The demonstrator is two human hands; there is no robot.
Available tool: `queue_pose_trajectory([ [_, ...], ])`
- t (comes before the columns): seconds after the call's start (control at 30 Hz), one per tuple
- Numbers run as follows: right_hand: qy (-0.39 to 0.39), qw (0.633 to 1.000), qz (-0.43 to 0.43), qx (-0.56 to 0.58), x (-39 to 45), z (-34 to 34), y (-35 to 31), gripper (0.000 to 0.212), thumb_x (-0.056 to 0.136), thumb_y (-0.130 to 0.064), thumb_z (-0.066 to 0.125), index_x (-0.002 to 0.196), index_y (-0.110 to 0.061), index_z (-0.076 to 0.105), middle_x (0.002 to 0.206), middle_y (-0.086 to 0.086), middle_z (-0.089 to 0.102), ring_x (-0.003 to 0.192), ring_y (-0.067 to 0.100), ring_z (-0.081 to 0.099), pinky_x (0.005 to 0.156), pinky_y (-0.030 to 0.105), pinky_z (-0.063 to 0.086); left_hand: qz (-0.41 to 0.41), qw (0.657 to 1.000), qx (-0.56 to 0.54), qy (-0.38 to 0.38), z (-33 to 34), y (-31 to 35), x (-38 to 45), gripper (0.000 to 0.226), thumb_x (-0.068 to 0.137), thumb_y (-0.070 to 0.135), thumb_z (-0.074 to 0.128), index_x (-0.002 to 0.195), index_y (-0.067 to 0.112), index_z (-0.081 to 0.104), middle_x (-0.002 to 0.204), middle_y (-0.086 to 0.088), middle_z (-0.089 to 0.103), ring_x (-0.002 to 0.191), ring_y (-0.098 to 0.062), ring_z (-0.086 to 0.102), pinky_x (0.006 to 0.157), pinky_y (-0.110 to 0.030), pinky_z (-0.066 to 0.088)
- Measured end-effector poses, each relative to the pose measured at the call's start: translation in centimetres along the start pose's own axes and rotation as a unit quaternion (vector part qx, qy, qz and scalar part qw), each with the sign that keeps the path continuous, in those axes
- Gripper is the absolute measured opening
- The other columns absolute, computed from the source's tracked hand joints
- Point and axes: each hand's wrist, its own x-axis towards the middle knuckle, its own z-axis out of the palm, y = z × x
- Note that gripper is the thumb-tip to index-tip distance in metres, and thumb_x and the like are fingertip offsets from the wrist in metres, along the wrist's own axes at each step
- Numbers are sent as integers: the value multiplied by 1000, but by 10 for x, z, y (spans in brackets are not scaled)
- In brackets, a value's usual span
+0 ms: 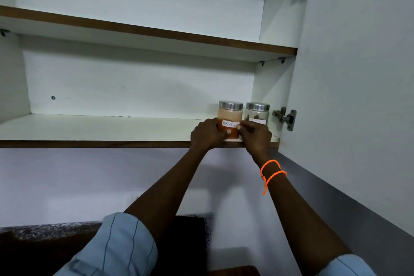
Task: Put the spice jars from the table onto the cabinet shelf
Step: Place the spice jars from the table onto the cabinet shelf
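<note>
A person reaches up with both arms into an open white wall cabinet. On the lower cabinet shelf (100,129), near its right end and close to the front edge, stands a spice jar (230,119) with a silver lid, orange-red powder and a handwritten white label. The left hand (207,133) wraps the jar's left side and the right hand (255,134) presses against its right side, so both grip it together. Just beside it on the right, nearly touching, stands a second jar (257,113) with a silver lid and paler contents, partly hidden behind the right hand. Right of that is a metal hinge (285,117) and the open cabinet door (358,96). An orange cord bracelet (271,173) circles the right wrist. The upper shelf (145,29) spans above. Rolled light blue sleeves (121,246) show at the near edge.
</note>
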Motion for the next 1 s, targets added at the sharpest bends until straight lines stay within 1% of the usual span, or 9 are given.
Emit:
queue_pose_trajectory([
  [0.07,2,1000,-7,-24,1,1,2,26,89,-14,78,114,-7,79,107,11,80,92,13,69,75,2,47,-1,1000,20,-2,1,0,3,61,85,62,66,135,26,61,130,-1,69,118,-26,65,91,-39,53],
  [0.2,23,997,-8,-68,-1,3,4,25,87,-6,75,112,-6,79,106,14,79,100,25,74,87,22,52,14,998,61,8,5,3,-1,63,89,68,57,135,26,57,125,-2,70,114,-27,67,85,-36,50],
  [0.43,43,997,-36,-44,-23,1,13,27,89,-4,72,115,-7,77,108,10,78,102,21,73,76,1,46,20,987,155,30,12,8,-8,67,95,71,42,135,18,54,117,-8,72,110,-31,67,92,-43,48],
  [0.5,33,998,-55,-10,-38,-3,19,27,93,-2,68,119,-7,75,112,10,77,106,22,72,88,14,54,21,986,162,40,13,8,-14,71,95,72,40,133,13,54,117,-10,72,109,-32,68,92,-44,48],
  [0.6,66,995,-77,7,-68,-7,36,32,93,2,68,125,-4,71,119,11,74,108,19,70,95,27,58,101,971,172,133,21,0,-34,72,100,64,37,145,8,47,123,-13,70,109,-32,67,91,-43,49],
  [0.7,44,998,-50,-12,-108,-3,65,28,90,4,70,116,-5,75,111,7,76,98,11,72,88,17,58,221,947,167,165,50,-16,-73,65,102,50,43,151,8,44,144,-12,58,133,-29,55,111,-43,40],
  [0.83,-78,995,31,-56,-189,0,104,31,76,19,59,87,-5,76,84,6,77,78,-5,68,70,17,54,220,969,82,73,119,-48,-166,60,98,25,54,153,6,42,157,-11,47,149,-28,38,120,-43,31],
  [0.93,-210,960,118,-143,-247,-14,130,22,83,13,65,96,2,79,96,16,80,93,19,75,88,32,57,71,994,29,-74,159,-97,-251,66,94,18,59,155,2,37,158,-17,43,149,-33,38,114,-48,39],
  [1.0,-338,896,178,-224,-288,-15,133,20,90,-4,71,108,-4,78,112,15,78,110,26,72,98,37,53,2,977,75,-202,176,-131,-305,66,98,18,57,157,5,32,159,-20,39,147,-34,38,115,-45,38],
])
